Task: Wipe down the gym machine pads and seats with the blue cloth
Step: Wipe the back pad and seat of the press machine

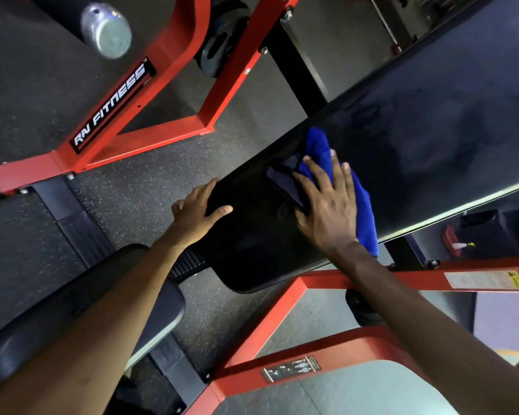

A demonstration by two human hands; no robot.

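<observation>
A: Which surface do we treat?
B: The long black pad (417,121). It runs from near left to far right, above the red frame (168,85).
A: Where do we locate the blue cloth (319,145)?
B: Flat on the pad, under our right hand (327,205). Fingers spread, released, pressing down.
A: And our left hand (200,208)?
B: Also released. It rests on the pad's left edge, apart from the cloth.
</observation>
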